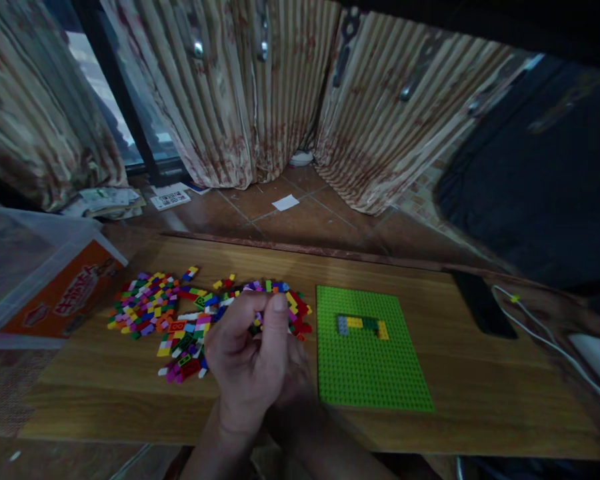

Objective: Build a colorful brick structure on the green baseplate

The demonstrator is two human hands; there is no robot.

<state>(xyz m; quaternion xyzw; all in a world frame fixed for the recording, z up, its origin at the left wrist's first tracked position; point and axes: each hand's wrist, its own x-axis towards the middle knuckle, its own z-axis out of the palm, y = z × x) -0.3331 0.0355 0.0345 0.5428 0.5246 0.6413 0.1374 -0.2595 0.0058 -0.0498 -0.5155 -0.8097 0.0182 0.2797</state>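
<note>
My left hand (247, 363) is raised over the right end of a heap of small coloured bricks (150, 307) on a wooden board (480, 393). Its fingers are curled, and thumb and forefinger pinch what looks like a small dark brick (254, 329). My right hand (296, 373) sits just behind it, pressed against it and mostly hidden, so what it holds does not show. Right of both hands lies a green baseplate (370, 373). A short row of grey, yellow and green bricks (363, 325) is stuck on its upper part.
A clear plastic box with an orange package (55, 297) stands at the left edge of the board. A black phone (483, 303) and a white cable (540, 337) lie at the right. Beyond the board are a tiled floor, papers (170, 198) and curtains.
</note>
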